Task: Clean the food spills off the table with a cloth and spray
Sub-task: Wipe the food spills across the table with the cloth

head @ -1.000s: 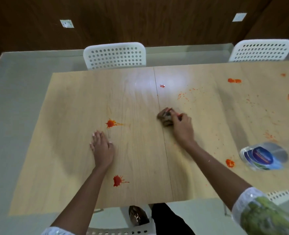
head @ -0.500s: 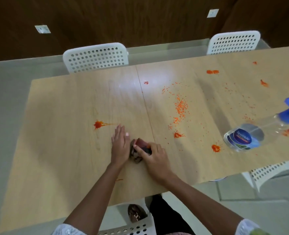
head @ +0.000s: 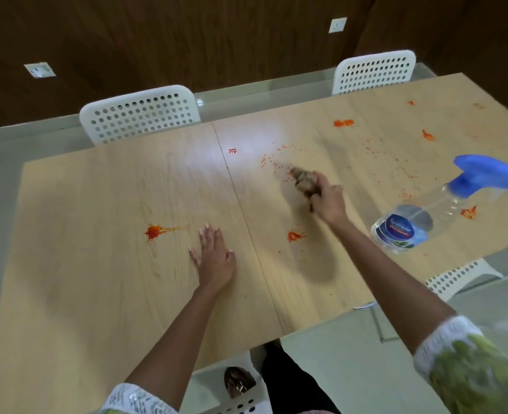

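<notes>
My right hand (head: 327, 201) grips a bunched brown cloth (head: 302, 180) on the wooden table (head: 97, 294), at the edge of a scatter of small orange crumbs (head: 272, 164). My left hand (head: 214, 258) lies flat on the table, fingers straight. Red-orange splats sit to its left (head: 154, 231) and between the two arms (head: 294, 235). More spills mark the far right: one blob (head: 344, 123), another (head: 427, 135) and one behind the bottle (head: 469, 212). A clear spray bottle (head: 411, 225) with a blue trigger head stands near the right front edge.
Two white perforated chairs stand at the far side, one (head: 139, 113) on the left and one (head: 375, 71) on the right. Another white chair (head: 458, 279) is tucked under the right front edge. A dark wood wall runs behind.
My right hand has carried the cloth from beside my left hand, up and to the right into the crumb scatter. My left hand stays flat on the table.
</notes>
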